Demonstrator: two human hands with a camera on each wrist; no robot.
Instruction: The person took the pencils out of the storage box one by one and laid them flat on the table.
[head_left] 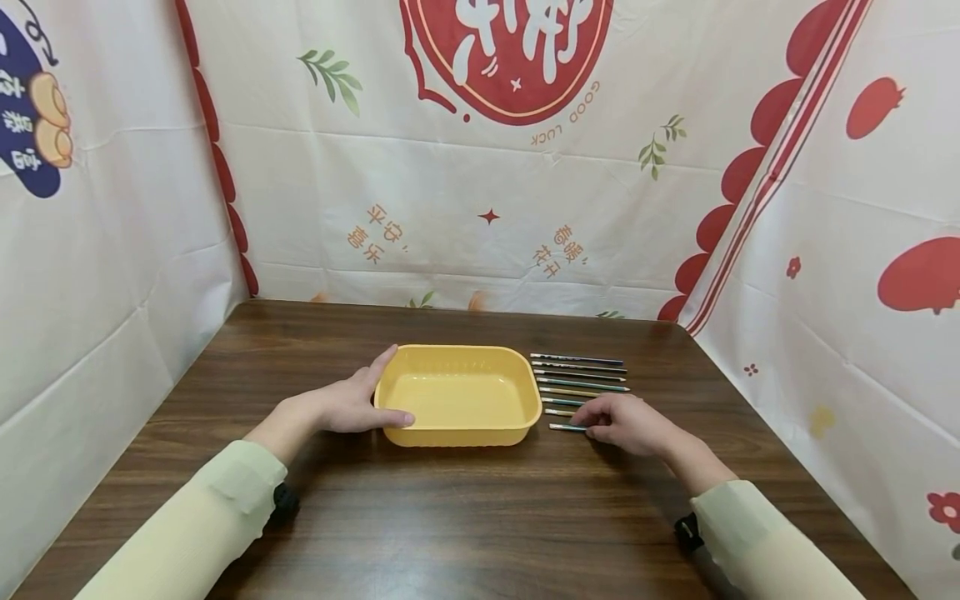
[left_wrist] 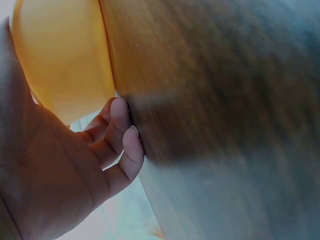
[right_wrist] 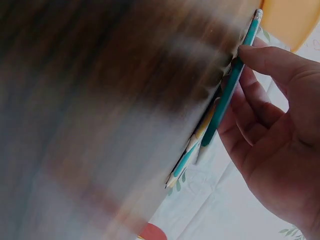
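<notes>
A yellow plastic basin [head_left: 457, 437] stands on the table, its inside bare. My left hand [head_left: 347, 405] holds its left end, with the thumb over the near rim and the index finger along the far left corner. In the left wrist view the other fingers curl beside the basin wall [left_wrist: 65, 60]. To the right of the basin, my right hand [head_left: 628, 423] pinches a teal pencil [right_wrist: 228, 90] between thumb and fingers. This is the nearest of a row of pencils [head_left: 581, 377] lying side by side, their eraser ends towards the basin.
The dark wooden table [head_left: 420, 525] runs up to a white printed cloth [head_left: 450, 167] at the back. More printed cloth [head_left: 847, 333] hangs along both sides. Each wrist has a dark strap below the sleeve cuff.
</notes>
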